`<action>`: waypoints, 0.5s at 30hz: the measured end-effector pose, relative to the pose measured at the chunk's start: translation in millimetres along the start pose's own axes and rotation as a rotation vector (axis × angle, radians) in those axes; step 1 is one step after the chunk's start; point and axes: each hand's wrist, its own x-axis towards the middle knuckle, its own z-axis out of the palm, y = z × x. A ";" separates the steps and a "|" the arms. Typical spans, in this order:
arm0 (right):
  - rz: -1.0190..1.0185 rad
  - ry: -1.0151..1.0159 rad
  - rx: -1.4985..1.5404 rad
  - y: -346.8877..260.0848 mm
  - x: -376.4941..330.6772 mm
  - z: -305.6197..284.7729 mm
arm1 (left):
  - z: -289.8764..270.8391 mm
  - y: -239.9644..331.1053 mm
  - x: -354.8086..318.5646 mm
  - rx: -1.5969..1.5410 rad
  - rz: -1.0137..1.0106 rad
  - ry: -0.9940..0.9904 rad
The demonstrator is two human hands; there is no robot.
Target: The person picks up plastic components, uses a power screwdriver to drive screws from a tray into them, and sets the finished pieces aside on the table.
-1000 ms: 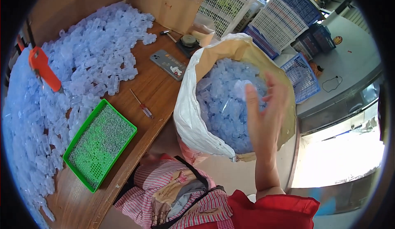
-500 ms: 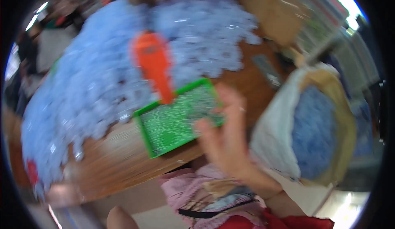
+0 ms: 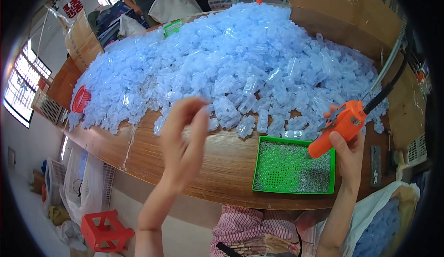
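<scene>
My right hand (image 3: 349,157) is wrapped round an orange electric screwdriver (image 3: 340,125), a cable running up from its back end. The driver's tip slants down over a green perforated tray (image 3: 255,164), which holds many small silvery screws (image 3: 317,176). My left hand (image 3: 185,139) is raised above the table, left of the tray and close to the near edge of a big heap of clear bluish plastic parts (image 3: 231,58). Motion smears its curled fingers, so I cannot make out whether anything is between them.
A brown wooden table (image 3: 222,178) bears the heap. A red basket (image 3: 81,99) and a second green tray (image 3: 173,28) lie against it. At the right are a dark flat object (image 3: 375,164) and a white sack (image 3: 342,224) of parts. A red stool (image 3: 106,231) stands lower left.
The view has swung and sharpened. My right hand was at the tray, with the orange screwdriver apart from it; now that hand grips the driver. My left hand has come into view.
</scene>
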 end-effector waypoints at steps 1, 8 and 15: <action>0.042 0.026 0.037 -2.6 0.4 2.8 | 12.6 -31.9 17.0 0.236 -0.056 -0.121; 0.079 0.108 -0.070 0.4 -3.4 2.1 | 70.3 -145.5 41.1 0.860 -0.166 -0.252; 0.035 0.132 -0.105 1.7 -16.9 -1.7 | 60.7 -140.1 28.8 0.497 -0.055 -0.312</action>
